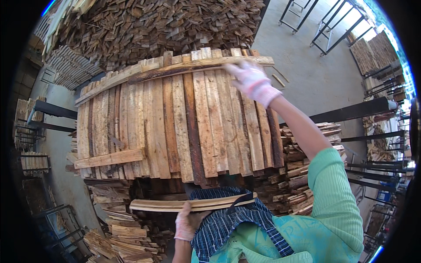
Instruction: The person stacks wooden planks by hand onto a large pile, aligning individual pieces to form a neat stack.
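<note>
My left hand [185, 224], in a pale glove with bare fingers, is closed around thin wooden strips [162, 204], held crosswise against my apron. Far out to the right, my gloved right hand [253, 82] is over the crosswise boards at the far edge of the pile. Its fingers look stretched out, though motion blurs them, and I cannot tell if they touch wood. Beneath it runs a bark-edged board [175, 69], beside a paler long board [107, 87]. Both lie across a layer of side-by-side planks [180, 118]. A shorter board [109, 158] lies across the near left planks.
A large heap of wood pieces [175, 26] fills the far side. Rough wood stacks [127, 232] stand at near left and right. Dark metal beams [351, 111] jut out on both sides. Wheeled metal frames [333, 30] stand on the grey floor [280, 48] at far right.
</note>
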Motion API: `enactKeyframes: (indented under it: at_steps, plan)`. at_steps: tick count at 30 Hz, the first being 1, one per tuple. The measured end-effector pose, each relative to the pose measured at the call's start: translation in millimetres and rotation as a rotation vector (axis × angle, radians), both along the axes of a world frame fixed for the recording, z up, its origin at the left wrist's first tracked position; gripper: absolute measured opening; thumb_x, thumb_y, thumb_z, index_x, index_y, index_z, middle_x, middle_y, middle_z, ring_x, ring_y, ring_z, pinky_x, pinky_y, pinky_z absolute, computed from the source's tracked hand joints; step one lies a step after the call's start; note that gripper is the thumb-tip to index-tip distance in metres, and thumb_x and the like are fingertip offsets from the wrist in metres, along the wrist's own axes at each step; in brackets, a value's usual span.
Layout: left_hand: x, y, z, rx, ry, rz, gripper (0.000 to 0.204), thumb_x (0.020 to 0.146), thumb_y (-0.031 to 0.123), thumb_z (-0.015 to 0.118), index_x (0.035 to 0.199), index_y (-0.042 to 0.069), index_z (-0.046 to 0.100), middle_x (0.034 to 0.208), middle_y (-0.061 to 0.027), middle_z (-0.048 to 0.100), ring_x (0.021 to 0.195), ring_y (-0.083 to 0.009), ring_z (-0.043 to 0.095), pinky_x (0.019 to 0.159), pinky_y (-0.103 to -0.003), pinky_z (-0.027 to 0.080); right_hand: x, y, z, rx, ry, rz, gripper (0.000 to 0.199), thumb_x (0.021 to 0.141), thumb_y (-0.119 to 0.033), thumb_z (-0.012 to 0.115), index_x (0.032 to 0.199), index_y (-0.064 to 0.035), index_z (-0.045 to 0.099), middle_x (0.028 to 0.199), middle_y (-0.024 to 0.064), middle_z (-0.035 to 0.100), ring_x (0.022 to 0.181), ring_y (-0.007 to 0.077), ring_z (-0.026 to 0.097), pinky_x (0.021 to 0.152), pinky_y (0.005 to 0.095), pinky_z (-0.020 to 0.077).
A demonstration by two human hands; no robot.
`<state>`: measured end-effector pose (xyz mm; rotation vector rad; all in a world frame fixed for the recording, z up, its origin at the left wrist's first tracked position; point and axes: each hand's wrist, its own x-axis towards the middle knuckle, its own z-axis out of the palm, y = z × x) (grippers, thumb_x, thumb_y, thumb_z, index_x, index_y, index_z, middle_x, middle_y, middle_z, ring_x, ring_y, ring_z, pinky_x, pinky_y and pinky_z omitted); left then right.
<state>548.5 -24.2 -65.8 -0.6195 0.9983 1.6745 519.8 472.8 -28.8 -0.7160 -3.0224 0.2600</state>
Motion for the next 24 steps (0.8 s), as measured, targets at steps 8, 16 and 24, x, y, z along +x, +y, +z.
enactKeyframes:
  at_steps: [8,16,24]
  plan:
    - [-9.8,84.8,-48.6,0.225,0.003,-0.028,0.069,0.097,0.028,0.067,0.146,-0.005,0.032,0.146,-0.0295,0.041,0.136,-0.049,0.04,0.109,-0.075,0.034,105.9,-11.9,-80.6,-0.494,0.044,-0.626,0.075,0.099,-0.046,0.056,0.16,-0.0197,0.021,0.155,0.0399,0.023,0.138,0.0535,0.039,0.114,0.0472,0.0375]
    - [44.9,67.1,-6.3,0.074,-0.129,-0.133,0.052,0.093,0.028,0.073,0.128,0.0,0.046,0.129,-0.025,0.052,0.133,-0.045,0.046,0.111,-0.075,0.032,115.3,-6.4,-79.8,-0.582,0.107,-0.619,0.078,0.098,-0.048,0.057,0.16,-0.0174,0.02,0.154,0.0394,0.024,0.142,0.0531,0.033,0.116,0.0504,0.0349]
    - [48.2,138.2,-61.7,0.309,-0.214,0.018,0.049,0.096,0.009,0.058,0.138,-0.009,0.04,0.149,-0.0302,0.039,0.139,-0.0514,0.036,0.114,-0.076,0.024,107.7,-3.2,-69.9,-0.513,0.065,-0.592,0.08,0.096,-0.048,0.058,0.16,-0.0183,0.021,0.152,0.0352,0.031,0.135,0.0503,0.044,0.111,0.0497,0.0404]
